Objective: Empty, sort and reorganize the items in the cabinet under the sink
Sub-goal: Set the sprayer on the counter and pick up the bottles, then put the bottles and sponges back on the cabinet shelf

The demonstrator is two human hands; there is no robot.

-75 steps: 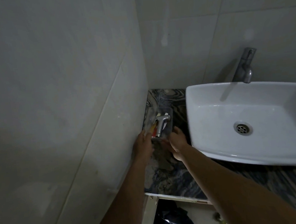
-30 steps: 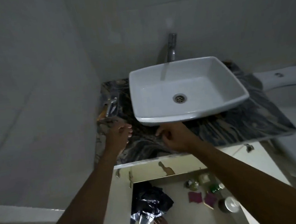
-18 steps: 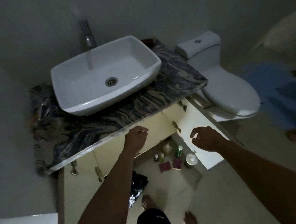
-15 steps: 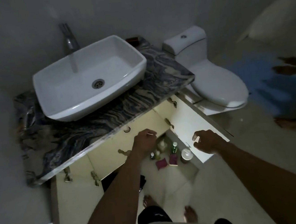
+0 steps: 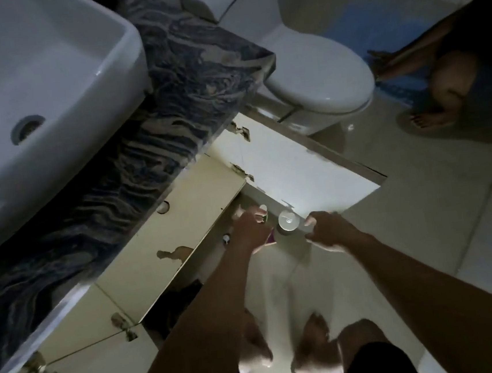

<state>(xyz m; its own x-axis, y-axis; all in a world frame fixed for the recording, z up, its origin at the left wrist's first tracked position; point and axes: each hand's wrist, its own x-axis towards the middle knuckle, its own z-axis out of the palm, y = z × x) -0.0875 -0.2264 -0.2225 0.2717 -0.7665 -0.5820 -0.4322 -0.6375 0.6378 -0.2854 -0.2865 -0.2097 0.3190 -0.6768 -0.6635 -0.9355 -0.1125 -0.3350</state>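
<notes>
The cream under-sink cabinet (image 5: 188, 222) sits below a dark blue-grey marbled countertop (image 5: 171, 109) that carries a white rectangular ceramic basin (image 5: 46, 55). Its right-hand door (image 5: 291, 167) stands fully open, swung out over the pale tiled floor (image 5: 420, 199).

Task items stand on the floor at the cabinet opening, near the lower edge of the open door:
- a grey cylindrical container with a round white lid (image 5: 288, 222), upright;
- a small bottle with a white cap (image 5: 263, 212), just left of the container;
- a flat purple item (image 5: 270, 240), partly hidden by the left wrist.

A black crumpled bag (image 5: 175, 307) lies further left, at the edge of the opening.

The left hand (image 5: 250, 229) is beside the small bottle, back of the hand upward; motion blur hides the fingers, so a grip cannot be confirmed. The right hand (image 5: 329, 232) is just right of the container with its fingers curled; contact cannot be determined.

A white toilet (image 5: 315, 71) stands beyond the open door. A second person (image 5: 453, 76) crouches at the right edge.
</notes>
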